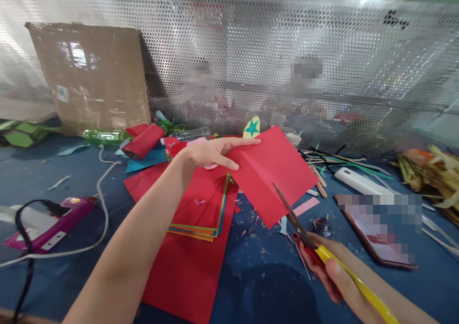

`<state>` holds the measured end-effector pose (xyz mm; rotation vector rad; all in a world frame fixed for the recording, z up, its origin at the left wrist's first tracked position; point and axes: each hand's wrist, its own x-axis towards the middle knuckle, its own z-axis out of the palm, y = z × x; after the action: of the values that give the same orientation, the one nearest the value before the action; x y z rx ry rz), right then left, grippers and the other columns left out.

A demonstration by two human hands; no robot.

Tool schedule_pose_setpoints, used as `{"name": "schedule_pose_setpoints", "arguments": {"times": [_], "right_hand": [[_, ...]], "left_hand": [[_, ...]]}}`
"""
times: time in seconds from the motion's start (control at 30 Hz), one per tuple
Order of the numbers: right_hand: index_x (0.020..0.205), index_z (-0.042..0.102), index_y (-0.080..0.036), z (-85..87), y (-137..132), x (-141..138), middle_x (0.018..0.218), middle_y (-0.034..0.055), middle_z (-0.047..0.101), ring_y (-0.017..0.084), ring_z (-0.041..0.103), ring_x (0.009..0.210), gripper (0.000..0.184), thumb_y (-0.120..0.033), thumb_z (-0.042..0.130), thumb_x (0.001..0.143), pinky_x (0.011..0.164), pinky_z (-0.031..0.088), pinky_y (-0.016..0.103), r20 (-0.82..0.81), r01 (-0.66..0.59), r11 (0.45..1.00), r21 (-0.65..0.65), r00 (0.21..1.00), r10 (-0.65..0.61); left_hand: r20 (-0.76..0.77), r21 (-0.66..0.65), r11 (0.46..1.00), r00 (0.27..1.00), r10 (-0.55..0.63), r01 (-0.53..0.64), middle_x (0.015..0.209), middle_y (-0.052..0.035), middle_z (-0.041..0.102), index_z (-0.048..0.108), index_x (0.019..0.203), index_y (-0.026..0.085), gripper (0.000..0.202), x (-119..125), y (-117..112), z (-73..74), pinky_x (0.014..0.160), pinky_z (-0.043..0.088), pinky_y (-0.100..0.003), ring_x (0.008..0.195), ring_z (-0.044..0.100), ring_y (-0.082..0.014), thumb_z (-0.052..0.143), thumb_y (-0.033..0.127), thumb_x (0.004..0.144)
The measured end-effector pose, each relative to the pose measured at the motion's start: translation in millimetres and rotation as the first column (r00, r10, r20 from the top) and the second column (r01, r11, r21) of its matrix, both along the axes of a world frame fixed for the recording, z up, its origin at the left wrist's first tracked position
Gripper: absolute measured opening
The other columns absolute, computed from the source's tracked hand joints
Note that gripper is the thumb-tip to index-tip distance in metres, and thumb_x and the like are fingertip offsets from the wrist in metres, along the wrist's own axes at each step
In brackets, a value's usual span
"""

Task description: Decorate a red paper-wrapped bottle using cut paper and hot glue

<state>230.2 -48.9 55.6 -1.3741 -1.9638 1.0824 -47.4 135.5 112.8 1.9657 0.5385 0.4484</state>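
My left hand (211, 152) grips a square sheet of red paper (274, 166) by its left corner, thumb and fingers pinched on it. A crease runs across the sheet. Wrapped around the handles of a pair of scissors (303, 230), my right hand (333, 264) is at the lower right. One handle is yellow, the other red. The dark blades lie at the sheet's lower edge, with one tip showing over the red face. Under my left forearm is a stack of coloured paper (201, 206), red on top, resting on a larger red sheet (182, 276).
Paper scraps (306, 205) litter the blue tabletop (251, 295). A smartphone (380, 238) lies at the right. On the left are a purple power strip (53, 228) and cables. A red roll (145, 141) and cardboard (93, 80) stand before the perforated metal screen (251, 41).
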Motion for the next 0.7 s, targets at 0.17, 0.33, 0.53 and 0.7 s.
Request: {"name": "schedule_pose_setpoints", "arguments": {"times": [0.17,0.33,0.53,0.7], "right_hand": [[0.074,0.051,-0.022,-1.6,-1,0,0.062,0.0013,0.050,0.017,0.049,0.055,0.065,-0.081,0.024,0.077,0.055,0.044,0.030,-0.004,0.031,0.999,0.037,1.000,-0.030],[0.086,0.055,-0.022,-7.5,-4,-3,0.061,0.0022,0.051,0.019,0.052,0.053,0.069,-0.081,0.019,0.077,0.051,0.041,0.030,0.015,0.085,0.996,0.032,0.996,-0.085],[0.069,0.046,-0.023,-16.3,0,1,0.055,-0.0014,0.041,0.014,0.040,0.048,0.066,-0.083,0.020,0.075,0.046,0.034,0.027,0.020,0.049,0.996,0.080,0.999,-0.051],[0.061,0.038,-0.022,-17.3,0,2,0.052,-0.0049,0.032,0.010,0.029,0.045,0.068,-0.088,0.024,0.070,0.042,0.020,0.026,-0.016,-0.002,0.998,0.055,1.000,0.003]], "left_hand": [[0.015,-0.028,1.000,1.000,0.002,-0.002,0.144,-0.0077,0.045,0.040,0.138,0.039,0.073,0,-1,1.8,0.040,0.029,-0.016,0.049,0.044,0.0009,0.073,0.025,0.075],[0.077,-0.005,1.000,0.997,-0.025,0.025,0.138,-0.0094,0.051,0.043,0.138,0.033,0.073,1,-1,0.8,0.047,0.039,-0.017,0.062,0.059,-0.0071,0.075,0.025,0.072],[0.074,0.018,1.000,0.997,-0.014,0.013,0.134,-0.0096,0.055,0.042,0.139,0.029,0.075,0,-2,2.5,0.060,0.048,-0.020,0.077,0.065,-0.0144,0.075,0.026,0.072],[0.073,0.031,1.000,0.997,-0.005,0.002,0.137,-0.0115,0.052,0.043,0.139,0.027,0.076,1,-3,3.6,0.066,0.051,-0.023,0.082,0.066,-0.0165,0.076,0.024,0.071]]}}
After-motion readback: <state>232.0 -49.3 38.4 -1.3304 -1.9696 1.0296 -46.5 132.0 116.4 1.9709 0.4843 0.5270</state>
